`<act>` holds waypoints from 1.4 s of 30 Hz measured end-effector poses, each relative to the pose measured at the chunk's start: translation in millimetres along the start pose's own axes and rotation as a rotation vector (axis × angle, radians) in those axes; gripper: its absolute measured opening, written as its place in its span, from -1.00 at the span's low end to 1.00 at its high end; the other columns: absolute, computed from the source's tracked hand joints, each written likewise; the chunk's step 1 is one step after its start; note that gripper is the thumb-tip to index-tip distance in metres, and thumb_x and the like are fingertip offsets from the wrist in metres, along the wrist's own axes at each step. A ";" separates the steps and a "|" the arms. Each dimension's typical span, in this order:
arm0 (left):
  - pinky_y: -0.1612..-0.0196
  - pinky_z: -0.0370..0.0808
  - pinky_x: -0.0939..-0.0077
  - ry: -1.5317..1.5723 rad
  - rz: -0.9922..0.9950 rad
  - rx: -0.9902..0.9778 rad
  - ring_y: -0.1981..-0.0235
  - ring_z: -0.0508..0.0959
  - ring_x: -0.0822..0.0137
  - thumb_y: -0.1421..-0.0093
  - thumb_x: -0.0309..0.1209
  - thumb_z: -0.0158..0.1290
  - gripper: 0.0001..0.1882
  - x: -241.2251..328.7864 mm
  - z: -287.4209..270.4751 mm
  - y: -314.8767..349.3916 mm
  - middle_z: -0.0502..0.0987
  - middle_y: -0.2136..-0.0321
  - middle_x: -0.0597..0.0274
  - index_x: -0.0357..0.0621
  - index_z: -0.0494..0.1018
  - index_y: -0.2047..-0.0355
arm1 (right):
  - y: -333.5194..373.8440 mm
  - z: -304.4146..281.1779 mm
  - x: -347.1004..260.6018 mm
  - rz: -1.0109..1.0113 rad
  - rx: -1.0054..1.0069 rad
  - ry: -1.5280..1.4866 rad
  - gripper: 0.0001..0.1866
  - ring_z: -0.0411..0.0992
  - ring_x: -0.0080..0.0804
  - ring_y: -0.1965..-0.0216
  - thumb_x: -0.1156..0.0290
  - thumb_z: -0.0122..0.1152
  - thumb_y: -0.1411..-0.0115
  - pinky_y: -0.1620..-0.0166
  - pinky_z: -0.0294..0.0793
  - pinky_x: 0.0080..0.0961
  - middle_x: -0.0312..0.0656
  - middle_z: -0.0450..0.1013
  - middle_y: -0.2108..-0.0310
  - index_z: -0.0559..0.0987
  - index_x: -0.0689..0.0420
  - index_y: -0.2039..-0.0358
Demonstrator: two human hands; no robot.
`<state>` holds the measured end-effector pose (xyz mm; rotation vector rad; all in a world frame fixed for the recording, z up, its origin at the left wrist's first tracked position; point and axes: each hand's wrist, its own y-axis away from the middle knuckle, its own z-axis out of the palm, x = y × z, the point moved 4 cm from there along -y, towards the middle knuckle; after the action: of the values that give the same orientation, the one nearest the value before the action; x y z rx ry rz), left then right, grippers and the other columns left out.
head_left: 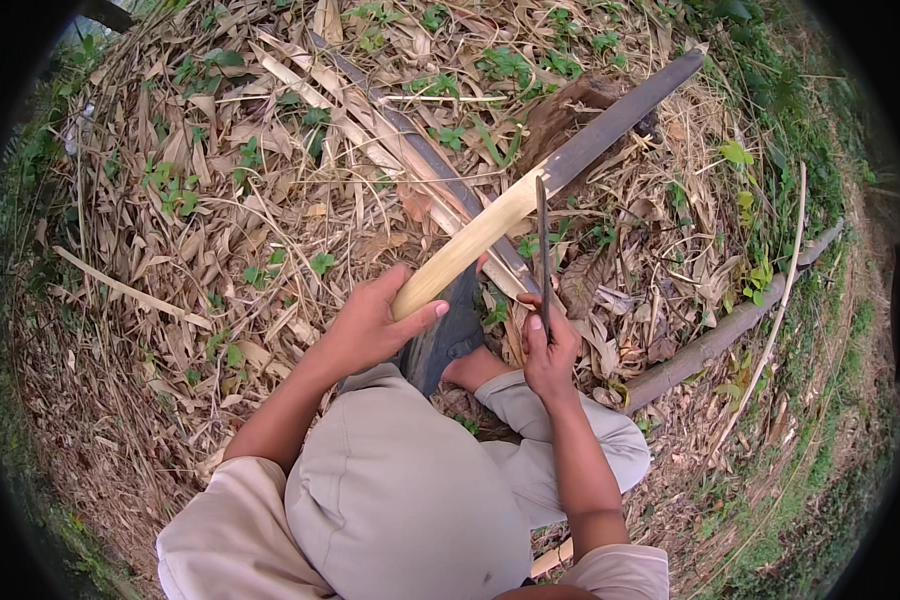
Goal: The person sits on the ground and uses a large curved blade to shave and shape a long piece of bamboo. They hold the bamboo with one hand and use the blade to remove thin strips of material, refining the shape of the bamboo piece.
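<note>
My left hand [370, 325] grips the near end of a long bamboo piece [530, 190], pale where its skin is shaved off and dark grey at the far end. It slants up and right, its far part resting near a brown stump [570, 110]. My right hand [548, 350] holds the handle of a knife [542, 240], with the narrow dark blade pointing straight up and crossing the pale part of the bamboo. Below the hands are my bent knee in beige trousers [400, 480] and a bare foot [470, 368].
Dry bamboo leaves, pale shavings and small green weeds cover the ground. A second split bamboo strip [410, 130] lies at the left of the held piece. A grey pole [730, 325] and a thin stick [780, 300] lie at the right.
</note>
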<state>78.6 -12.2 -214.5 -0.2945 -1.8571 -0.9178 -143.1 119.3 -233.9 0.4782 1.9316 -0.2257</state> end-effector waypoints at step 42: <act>0.22 0.41 0.43 0.205 -0.131 -0.323 0.38 0.40 0.37 -0.38 -0.34 -0.03 -0.78 -4.5 0.8 5.4 0.48 0.45 0.14 -0.29 0.42 0.18 | -106.1 -34.5 -68.0 -0.126 0.084 0.848 -0.44 0.31 -0.12 0.71 -0.13 -0.07 -0.39 0.61 0.29 -0.27 -0.12 0.28 0.73 0.38 0.16 0.46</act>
<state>83.3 -7.1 -216.0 -0.2658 -1.5523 -1.2920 -194.6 21.2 -164.6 0.5598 2.7937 -0.2005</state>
